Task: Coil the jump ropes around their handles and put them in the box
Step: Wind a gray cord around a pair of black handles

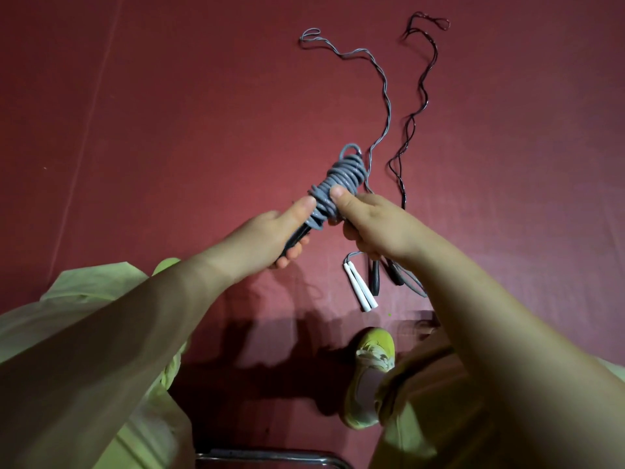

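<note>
A grey jump rope [341, 179] is wound in a thick coil around its black handles, held up over the red floor. My left hand [267, 236] grips the black handles at the lower end, thumb against the coil. My right hand [368, 221] grips the coil from the right, thumb pressed on the windings. A second grey rope [378, 86] with white handles [360, 289] lies stretched out on the floor. Beside it lies a dark rope [421, 93] with black handles [375, 279]. No box is in view.
The floor is a red mat [169, 130]. A yellow-green shoe [370, 370] stands below the white handles. A metal chair bar [270, 456] runs along the bottom edge. Pale green trouser legs fill the lower corners.
</note>
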`<state>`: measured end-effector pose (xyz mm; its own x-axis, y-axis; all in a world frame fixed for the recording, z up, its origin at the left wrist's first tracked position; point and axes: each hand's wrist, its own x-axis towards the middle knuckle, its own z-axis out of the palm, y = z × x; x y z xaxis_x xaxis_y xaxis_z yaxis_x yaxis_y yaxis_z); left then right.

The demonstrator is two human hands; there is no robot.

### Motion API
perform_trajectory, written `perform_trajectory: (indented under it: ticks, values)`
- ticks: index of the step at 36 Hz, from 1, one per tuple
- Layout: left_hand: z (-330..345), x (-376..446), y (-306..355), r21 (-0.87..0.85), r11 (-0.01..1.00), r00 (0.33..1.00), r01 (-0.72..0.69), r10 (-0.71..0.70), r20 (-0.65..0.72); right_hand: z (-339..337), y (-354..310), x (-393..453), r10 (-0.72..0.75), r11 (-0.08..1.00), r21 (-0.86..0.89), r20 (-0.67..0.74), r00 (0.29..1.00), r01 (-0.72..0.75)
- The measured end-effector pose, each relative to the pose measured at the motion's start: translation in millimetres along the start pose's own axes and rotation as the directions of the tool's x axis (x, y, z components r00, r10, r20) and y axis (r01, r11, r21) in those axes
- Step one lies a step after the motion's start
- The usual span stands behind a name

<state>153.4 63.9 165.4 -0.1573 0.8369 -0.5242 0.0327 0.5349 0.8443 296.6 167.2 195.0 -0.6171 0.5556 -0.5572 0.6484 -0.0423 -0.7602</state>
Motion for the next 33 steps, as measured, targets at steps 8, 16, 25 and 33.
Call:
perform_trajectory:
  ticks: [8,16,25,33]
  values:
    - [-3,3,-6,0.304,0.95,0.984,-0.074,0.119,-0.133,2,-5,-3,0.067,0.985,0.158,-0.016,0.998,-0.064]
    - [-6,0,0,0.095,0.993,0.996,-0.075,0.071,0.05,7,-8,-2,-0.01,0.978,0.208,-0.075,0.997,0.025]
    - [-14,-16,13,-0.453,0.802,0.762,0.39,-0.004,0.648,5,-8,-5,-0.247,0.883,0.417,0.02,0.969,0.217]
    - [-5,-17,11,-0.47,0.662,0.529,0.584,0.128,0.839,0,-10,-7,-0.254,0.928,0.309,0.12,0.96,0.207]
